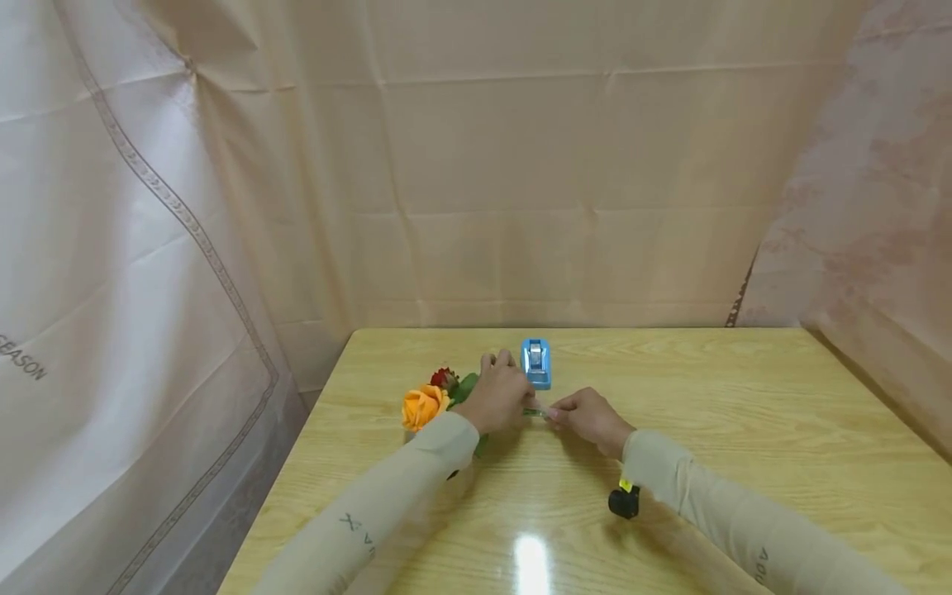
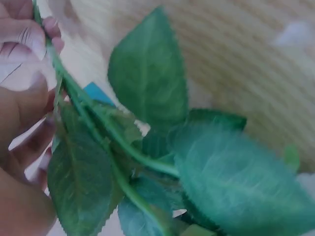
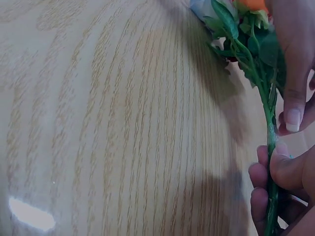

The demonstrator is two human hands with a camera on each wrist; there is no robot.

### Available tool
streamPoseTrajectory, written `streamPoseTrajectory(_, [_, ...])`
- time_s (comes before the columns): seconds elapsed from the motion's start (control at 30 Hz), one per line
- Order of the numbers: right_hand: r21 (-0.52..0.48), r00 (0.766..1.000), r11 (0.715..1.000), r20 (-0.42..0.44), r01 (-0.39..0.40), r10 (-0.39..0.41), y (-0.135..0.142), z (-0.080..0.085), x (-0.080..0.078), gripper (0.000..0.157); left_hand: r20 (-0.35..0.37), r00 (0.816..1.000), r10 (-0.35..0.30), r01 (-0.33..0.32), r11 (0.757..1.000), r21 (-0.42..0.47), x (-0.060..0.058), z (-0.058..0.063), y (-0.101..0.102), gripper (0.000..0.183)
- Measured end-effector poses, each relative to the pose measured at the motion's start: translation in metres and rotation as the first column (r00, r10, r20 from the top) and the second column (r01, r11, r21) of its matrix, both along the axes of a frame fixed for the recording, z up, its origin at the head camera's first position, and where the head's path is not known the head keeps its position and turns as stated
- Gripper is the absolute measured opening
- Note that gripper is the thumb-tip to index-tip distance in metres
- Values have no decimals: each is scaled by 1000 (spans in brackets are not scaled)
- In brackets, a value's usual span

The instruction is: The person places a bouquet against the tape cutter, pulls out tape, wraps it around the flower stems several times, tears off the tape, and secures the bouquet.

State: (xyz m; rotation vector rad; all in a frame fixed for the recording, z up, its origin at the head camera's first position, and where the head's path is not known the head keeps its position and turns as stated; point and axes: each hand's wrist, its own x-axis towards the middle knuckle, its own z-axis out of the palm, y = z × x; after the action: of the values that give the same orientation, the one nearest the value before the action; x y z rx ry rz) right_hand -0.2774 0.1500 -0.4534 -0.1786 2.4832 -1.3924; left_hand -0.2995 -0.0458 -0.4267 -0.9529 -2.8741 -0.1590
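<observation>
An orange artificial rose [image 1: 421, 406] and a small red rose [image 1: 443, 378] lie at the left of the wooden table [image 1: 744, 413], their green stems bundled together. My left hand [image 1: 500, 395] grips the stems [image 2: 93, 118] among the large green leaves [image 2: 147, 73]. My right hand [image 1: 587, 416] pinches the stem ends [image 3: 271, 147] between thumb and fingers. A strip of clear tape seems wrapped on the stems where both hands meet. A blue tape dispenser [image 1: 535, 362] stands just behind the hands.
A small black and yellow device [image 1: 624, 500] hangs under my right wrist. Beige cloth [image 1: 521, 165] walls the table on three sides. Bare tabletop stretches to the right and front.
</observation>
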Motion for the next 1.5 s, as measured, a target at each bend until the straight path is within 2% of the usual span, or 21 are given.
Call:
streamPoseTrajectory(0.1, [0, 1000, 1000, 1, 1, -1, 1, -1, 0, 20, 37, 999, -25, 26, 999, -29, -2, 3, 0, 13])
streamPoseTrajectory(0.27, [-6, 1000, 1000, -2, -9, 9, 0, -3, -1, 21, 182, 983, -31, 50, 993, -105, -4, 4, 0, 19])
streamPoseTrajectory(0.4, [5, 1000, 1000, -21, -16, 16, -1, -4, 0, 22, 273, 962, 1, 26, 995, -93, -6, 3, 0, 17])
streamPoseTrajectory(0.5, [15, 999, 1000, -42, -13, 14, -2, -5, 0, 21, 303, 953, 9, 14, 997, -73, -7, 2, 0, 16])
streamPoseTrajectory(0.6, [28, 997, 999, -73, -19, 21, -4, -5, -1, 19, 274, 962, 11, 10, 997, -75, -5, 3, -1, 18])
streamPoseTrajectory(0.7, [53, 995, 998, -94, -24, 29, -6, -7, -4, 19, 200, 980, 20, -1, 996, -94, -4, 2, -2, 16])
streamPoseTrajectory(0.83, [81, 998, 996, -59, -31, 36, -7, -9, -7, 21, 104, 994, 17, -3, 990, -139, -3, -5, -2, 19])
streamPoseTrajectory(0.93, [115, 998, 992, -31, -56, 60, -5, -10, -8, 23, 46, 999, -10, 17, 987, -159, -3, -9, -2, 25])
streamPoseTrajectory(1.07, [152, 995, 984, -27, -95, 101, -4, -9, -10, 25, -33, 999, -39, 33, 984, -174, -1, -12, -3, 28])
streamPoseTrajectory(1.23, [206, 988, 973, -95, -102, 124, -6, -8, -13, 22, -127, 990, -62, 33, 975, -220, 1, -14, -5, 23])
streamPoseTrajectory(1.37, [249, 979, 964, -151, -96, 136, -7, -6, -15, 19, -166, 983, -84, 42, 969, -243, 4, -14, -6, 19])
streamPoseTrajectory(1.5, [238, 980, 964, -130, -118, 152, -7, -4, -16, 22, -190, 977, -97, 49, 968, -245, 6, -13, -7, 18])
